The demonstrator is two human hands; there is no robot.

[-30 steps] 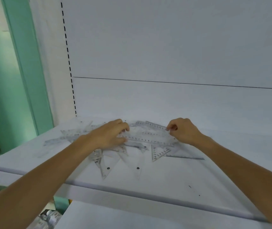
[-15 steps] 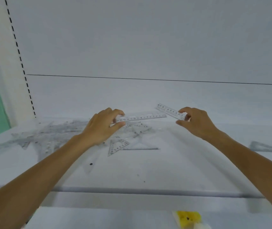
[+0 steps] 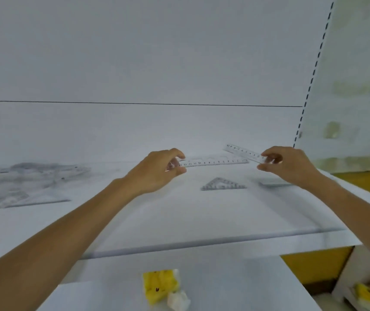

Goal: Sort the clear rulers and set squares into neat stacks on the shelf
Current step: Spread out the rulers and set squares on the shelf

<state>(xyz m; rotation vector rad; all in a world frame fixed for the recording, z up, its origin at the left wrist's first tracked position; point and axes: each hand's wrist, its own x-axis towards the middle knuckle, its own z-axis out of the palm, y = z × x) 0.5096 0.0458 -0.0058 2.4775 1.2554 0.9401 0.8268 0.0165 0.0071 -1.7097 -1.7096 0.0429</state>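
Pinched at one end between thumb and fingertips, a long ruler (image 3: 213, 162) was in the left hand (image 3: 157, 169) and a second ruler (image 3: 242, 151) in the right hand (image 3: 289, 164), both held above the shelf (image 3: 179, 221) behind the set square (image 3: 223, 184); from my feed I could not tell whether their free ends touched. Far left of the set square lay a blurred heap of clear pieces (image 3: 29, 182). Just right of it a flat clear piece (image 3: 273, 184) rested under the right hand, and nearer the camera, on a lower level, sat a yellow packet (image 3: 159, 286).
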